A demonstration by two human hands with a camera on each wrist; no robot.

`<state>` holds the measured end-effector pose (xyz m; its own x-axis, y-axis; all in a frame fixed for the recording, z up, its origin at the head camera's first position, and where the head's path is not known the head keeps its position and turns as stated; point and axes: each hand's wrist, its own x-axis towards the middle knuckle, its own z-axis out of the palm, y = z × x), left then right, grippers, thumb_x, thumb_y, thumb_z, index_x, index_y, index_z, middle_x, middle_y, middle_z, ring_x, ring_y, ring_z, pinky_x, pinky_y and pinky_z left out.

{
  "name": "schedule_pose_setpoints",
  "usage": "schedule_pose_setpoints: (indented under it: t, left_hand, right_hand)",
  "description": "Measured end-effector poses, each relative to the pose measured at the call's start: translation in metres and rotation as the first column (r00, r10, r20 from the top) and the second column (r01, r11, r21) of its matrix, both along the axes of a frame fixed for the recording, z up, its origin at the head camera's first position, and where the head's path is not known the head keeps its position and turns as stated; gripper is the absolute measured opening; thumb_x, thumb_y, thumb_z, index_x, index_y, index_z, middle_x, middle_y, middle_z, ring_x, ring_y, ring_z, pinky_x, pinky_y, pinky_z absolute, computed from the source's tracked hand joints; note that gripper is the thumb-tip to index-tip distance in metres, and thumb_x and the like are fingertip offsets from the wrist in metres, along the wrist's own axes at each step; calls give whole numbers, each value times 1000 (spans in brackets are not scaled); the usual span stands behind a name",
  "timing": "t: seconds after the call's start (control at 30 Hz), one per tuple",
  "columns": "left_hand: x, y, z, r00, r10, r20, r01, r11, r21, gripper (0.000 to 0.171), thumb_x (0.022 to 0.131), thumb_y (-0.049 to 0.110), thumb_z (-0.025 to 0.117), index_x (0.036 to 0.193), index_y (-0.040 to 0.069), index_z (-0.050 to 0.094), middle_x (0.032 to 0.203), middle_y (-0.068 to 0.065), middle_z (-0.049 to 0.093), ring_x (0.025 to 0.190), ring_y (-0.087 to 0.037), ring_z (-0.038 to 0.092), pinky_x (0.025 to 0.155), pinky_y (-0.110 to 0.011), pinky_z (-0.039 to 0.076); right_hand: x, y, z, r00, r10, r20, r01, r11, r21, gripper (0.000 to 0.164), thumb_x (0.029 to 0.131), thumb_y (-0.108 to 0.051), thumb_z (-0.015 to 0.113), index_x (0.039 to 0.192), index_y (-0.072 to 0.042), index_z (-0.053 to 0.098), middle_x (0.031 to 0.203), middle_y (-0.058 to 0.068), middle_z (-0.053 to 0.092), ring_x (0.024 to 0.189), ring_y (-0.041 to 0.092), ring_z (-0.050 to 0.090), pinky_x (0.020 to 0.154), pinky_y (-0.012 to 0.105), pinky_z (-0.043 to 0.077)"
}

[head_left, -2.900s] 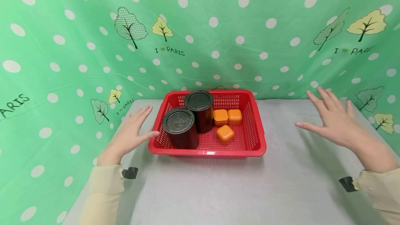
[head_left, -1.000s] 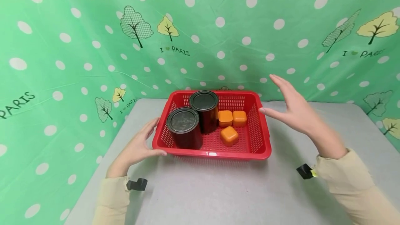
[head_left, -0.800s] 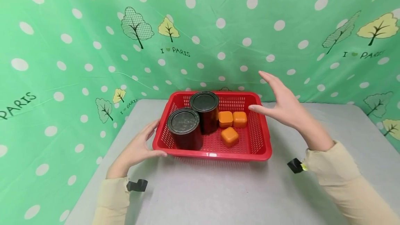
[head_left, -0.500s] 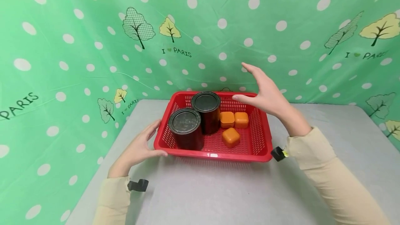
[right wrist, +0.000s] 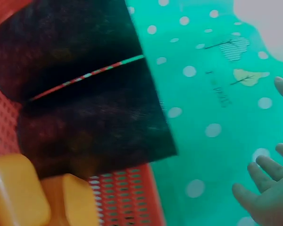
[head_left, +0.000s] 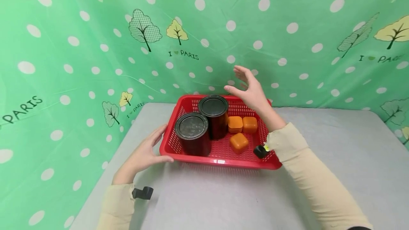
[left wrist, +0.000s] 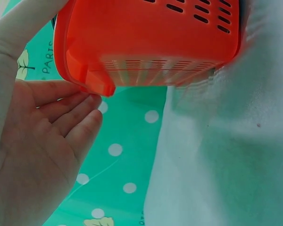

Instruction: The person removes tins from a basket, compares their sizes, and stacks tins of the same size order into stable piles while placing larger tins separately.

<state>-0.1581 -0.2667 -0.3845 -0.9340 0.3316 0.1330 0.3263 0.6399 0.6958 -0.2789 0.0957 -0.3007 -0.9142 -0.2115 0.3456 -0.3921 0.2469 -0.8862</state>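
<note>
In the head view, a red plastic basket holds two dark canisters with black lids, the front canister and the rear canister. My left hand rests at the basket's front left corner, thumb at the front rim and fingers along the left side. Seen from the left wrist, those fingers are fairly straight, fingertips right at the rim. My right hand hovers over the basket's back part, right of and above the rear canister, fingers spread and holding nothing. Both canisters show large in the right wrist view.
Three rounded orange blocks sit in the basket's right half: one front block and two behind, a left one and a right one. The grey table carries the basket. A green dotted cloth hangs close behind.
My right hand has come in from the far right to above the basket's back. The left hand has moved onto the basket's left corner and stayed there. Basket contents have not moved.
</note>
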Motion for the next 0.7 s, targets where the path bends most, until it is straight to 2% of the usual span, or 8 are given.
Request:
schedule_pose_setpoints:
  t: [0.13,0.23,0.47,0.7]
  left_hand:
    - [-1,0,-1,1000,-11,-13,11,1000,4,115,69,33,92,158,8,24,164,-13,27,151,-35,29,118,-47,33]
    - [-1,0,0,1000,-12,-18,13,1000,10,114,69,32,92,158,8,25,164,-12,28,151,-34,30,118,-45,33]
    - [-1,0,0,1000,-6,-15,6,1000,12,114,68,31,92,158,8,26,164,-12,29,151,-33,30,118,-45,32]
    - [2,-1,-1,1000,-6,-14,6,1000,19,114,68,29,92,158,6,25,164,-13,28,151,-34,30,118,-46,33]
  right_hand:
    - [-6,-6,-14,995,77,69,-70,994,-88,77,91,-24,71,155,-13,30,160,9,36,149,25,34,124,51,31]
    - [-9,-9,-22,986,126,108,-114,988,-107,77,92,-23,69,156,-13,27,161,10,33,150,26,33,125,50,31]
    - [-14,-14,-38,955,184,233,-171,982,-75,79,93,-22,67,158,-17,22,162,8,31,152,24,29,125,51,29]
    - [-18,-17,-46,912,273,306,-288,958,4,85,92,-20,68,159,-15,16,164,9,27,154,27,23,125,55,27]
